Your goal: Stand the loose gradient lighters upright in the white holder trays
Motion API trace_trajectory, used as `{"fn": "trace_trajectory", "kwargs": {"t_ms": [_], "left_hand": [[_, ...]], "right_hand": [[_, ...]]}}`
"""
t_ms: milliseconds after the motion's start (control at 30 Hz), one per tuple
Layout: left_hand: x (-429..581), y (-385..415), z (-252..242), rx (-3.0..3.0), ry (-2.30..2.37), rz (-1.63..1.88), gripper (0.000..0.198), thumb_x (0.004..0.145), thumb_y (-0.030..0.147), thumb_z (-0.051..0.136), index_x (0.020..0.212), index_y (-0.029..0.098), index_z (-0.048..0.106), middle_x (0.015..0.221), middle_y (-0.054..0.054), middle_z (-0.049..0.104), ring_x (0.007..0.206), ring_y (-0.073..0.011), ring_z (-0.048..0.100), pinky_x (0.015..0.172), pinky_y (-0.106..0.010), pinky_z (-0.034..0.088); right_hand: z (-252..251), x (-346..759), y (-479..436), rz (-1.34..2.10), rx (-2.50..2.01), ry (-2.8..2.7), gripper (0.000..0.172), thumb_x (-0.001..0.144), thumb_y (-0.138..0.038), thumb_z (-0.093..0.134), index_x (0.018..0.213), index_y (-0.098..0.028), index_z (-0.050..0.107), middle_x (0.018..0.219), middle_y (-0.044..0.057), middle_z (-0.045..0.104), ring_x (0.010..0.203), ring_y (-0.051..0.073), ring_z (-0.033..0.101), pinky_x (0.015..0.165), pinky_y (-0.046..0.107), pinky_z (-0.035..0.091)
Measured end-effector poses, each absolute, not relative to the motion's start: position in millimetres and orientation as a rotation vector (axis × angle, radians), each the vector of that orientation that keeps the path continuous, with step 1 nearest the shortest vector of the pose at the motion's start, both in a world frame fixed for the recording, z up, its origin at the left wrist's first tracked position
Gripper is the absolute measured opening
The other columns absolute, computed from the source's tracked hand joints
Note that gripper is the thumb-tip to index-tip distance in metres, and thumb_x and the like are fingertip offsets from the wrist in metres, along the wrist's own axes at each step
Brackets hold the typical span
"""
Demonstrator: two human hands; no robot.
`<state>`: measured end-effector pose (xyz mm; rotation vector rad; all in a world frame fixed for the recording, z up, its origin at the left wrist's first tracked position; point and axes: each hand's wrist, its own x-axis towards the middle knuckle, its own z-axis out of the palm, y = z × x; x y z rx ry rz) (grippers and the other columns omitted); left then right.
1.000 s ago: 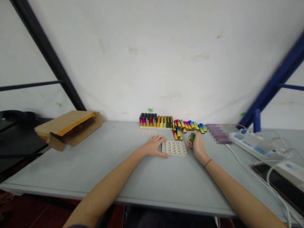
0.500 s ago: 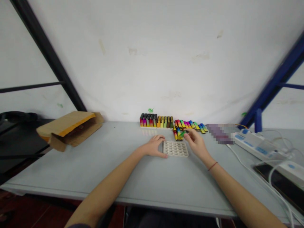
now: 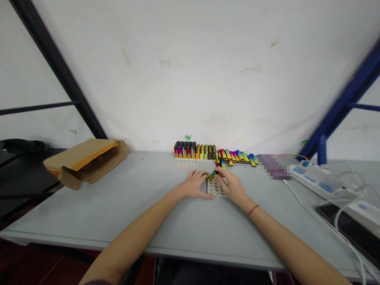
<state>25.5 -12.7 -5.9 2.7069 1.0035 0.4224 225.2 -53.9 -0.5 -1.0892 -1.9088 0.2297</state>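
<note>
Green and gold, a small lighter [image 3: 213,174] lies tilted over the eleven o'clock corner of a white socketed tray [image 3: 217,191], which rests on the grey surface [image 3: 213,229]; clock positions are read from this tray, with twelve toward the wall [image 3: 219,79]. Right hand [image 3: 234,186]: reaching in from four o'clock, fingers clamped on the lighter, covering part of the tray; a thin red band [image 3: 253,209] circles the wrist. Left hand [image 3: 194,185]: at nine o'clock, thumb and fingers apart, bracketing the tray's edge. From where I stand, whether the lighter's lower end has entered a socket cannot be told for certain. At eleven, upright black-topped lighters [image 3: 185,150] stand in a block; just beside them, near twelve, stand upright yellow-topped lighters [image 3: 206,152]. At one, loose multicoloured lighters [image 3: 237,156] lie on their sides. Well apart, between nine and ten: an open brown paper bag [image 3: 86,160]. At three: white power strips [image 3: 316,184] with cables; beyond four's upper side, a dark phone-like slab [image 3: 350,223].
</note>
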Motion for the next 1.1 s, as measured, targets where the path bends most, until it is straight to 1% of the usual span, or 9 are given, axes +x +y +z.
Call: {"fn": "trace_trajectory", "kwargs": {"t_ms": [200,300,367,500,567,633,733,900,1100], "left_hand": [[27,-14,-3,2.709,1.027,0.372,0.083,0.066,0.069,0.068,0.129,0.019,0.048,0.131,-0.014,0.049,0.124,-0.0336,0.042,0.109,-0.048,0.024],[27,-14,-2,2.723,1.033,0.353,0.083,0.066,0.069,0.068,0.129,0.019,0.048,0.131,-0.014,0.049,0.124,-0.0336,0.042,0.108,-0.047,0.025],[27,-14,-2,2.731,1.039,0.342,0.083,0.066,0.070,0.068,0.129,0.019,0.048,0.133,-0.014,0.048,0.124,-0.0335,0.042,0.108,-0.047,0.025],[27,-14,-2,2.733,1.066,0.321,0.082,0.066,0.069,0.068,0.127,0.018,0.048,0.134,-0.014,0.047,0.124,-0.0335,0.042,0.108,-0.047,0.024],[27,-14,-2,2.731,1.068,0.324,0.082,0.065,0.070,0.068,0.126,0.018,0.048,0.133,-0.015,0.048,0.123,-0.0334,0.042,0.108,-0.047,0.025],[27,-13,-2,2.725,1.061,0.333,0.081,0.065,0.070,0.068,0.125,0.018,0.049,0.132,-0.014,0.048,0.122,-0.0336,0.043,0.108,-0.048,0.025],[27,-12,-3,2.714,1.049,0.342,0.081,0.065,0.072,0.067,0.124,0.020,0.049,0.132,-0.013,0.048,0.122,-0.0338,0.043,0.108,-0.048,0.025],[27,-12,-3,2.709,1.047,0.343,0.081,0.065,0.071,0.068,0.125,0.020,0.049,0.133,-0.013,0.047,0.123,-0.0338,0.042,0.109,-0.047,0.025],[26,-12,-3,2.708,1.044,0.341,0.082,0.064,0.071,0.068,0.125,0.019,0.048,0.132,-0.015,0.048,0.123,-0.0342,0.042,0.108,-0.048,0.025]], "right_hand": [[-6,222,-50,0.078,-1.120,-2.006,0.029,0.093,-0.028,0.045,0.118,-0.021,0.060,0.108,0.010,0.069,0.094,0.022,0.066,0.082,0.034,0.052],[-6,221,-48,-0.019,-1.215,-2.054,0.034,0.095,-0.027,0.042,0.125,-0.021,0.057,0.105,0.011,0.068,0.092,0.023,0.065,0.082,0.035,0.052],[-4,221,-46,-0.075,-1.268,-2.097,0.038,0.095,-0.023,0.039,0.130,-0.020,0.054,0.101,0.012,0.068,0.090,0.023,0.064,0.081,0.036,0.051],[3,231,-40,-0.133,-1.263,-2.160,0.051,0.089,-0.010,0.037,0.139,-0.017,0.045,0.106,0.013,0.065,0.099,0.024,0.058,0.088,0.037,0.047],[4,240,-36,-0.166,-1.306,-2.110,0.051,0.090,-0.014,0.037,0.141,-0.018,0.043,0.110,0.013,0.063,0.103,0.025,0.055,0.091,0.039,0.045],[3,251,-32,-0.205,-1.391,-2.058,0.045,0.093,-0.025,0.039,0.137,-0.020,0.049,0.112,0.013,0.062,0.105,0.027,0.054,0.093,0.041,0.042],[-3,264,-26,-0.201,-1.446,-2.098,0.037,0.093,-0.038,0.044,0.122,-0.022,0.063,0.110,0.013,0.064,0.107,0.027,0.054,0.094,0.042,0.040],[-7,271,-23,-0.141,-1.472,-2.142,0.032,0.093,-0.036,0.045,0.110,-0.018,0.066,0.099,0.011,0.069,0.096,0.023,0.059,0.088,0.035,0.042],[-7,274,-22,-0.053,-1.622,-1.974,0.026,0.089,-0.036,0.049,0.093,-0.018,0.067,0.083,0.009,0.069,0.074,0.021,0.062,0.065,0.029,0.042]]}}
